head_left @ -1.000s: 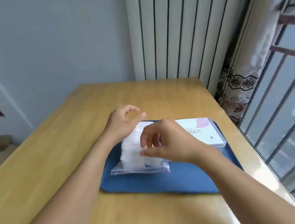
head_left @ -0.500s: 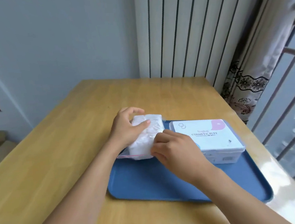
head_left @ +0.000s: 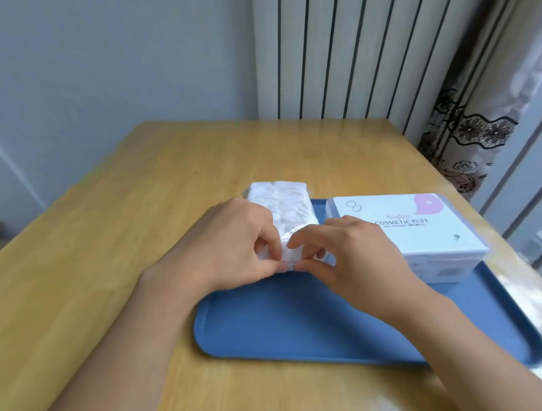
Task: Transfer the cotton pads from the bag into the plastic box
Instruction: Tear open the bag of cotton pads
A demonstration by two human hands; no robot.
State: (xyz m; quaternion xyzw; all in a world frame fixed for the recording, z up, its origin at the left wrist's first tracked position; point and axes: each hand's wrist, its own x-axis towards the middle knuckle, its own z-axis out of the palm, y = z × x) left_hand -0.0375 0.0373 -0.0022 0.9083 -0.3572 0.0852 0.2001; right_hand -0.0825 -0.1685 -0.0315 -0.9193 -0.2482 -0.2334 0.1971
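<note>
A clear bag of white cotton pads (head_left: 287, 205) lies lengthwise on the left part of the blue tray (head_left: 288, 320), its far end sticking out past the tray's back rim. My left hand (head_left: 233, 244) and my right hand (head_left: 348, 257) both pinch the bag's near end, thumbs and fingertips close together. The white plastic box (head_left: 427, 235), lid closed and printed "COSMETIC PUFF" with a pink shape, sits on the tray's right side, just right of my right hand.
The tray rests on a wooden table (head_left: 91, 284). A white ribbed radiator (head_left: 347, 43) and a patterned curtain (head_left: 471, 134) stand behind the table; a window is at the right.
Both hands have moved to the bag's near end and now pinch it there; before, the left hand lay on top of the bag. The camera view has tilted down and closer.
</note>
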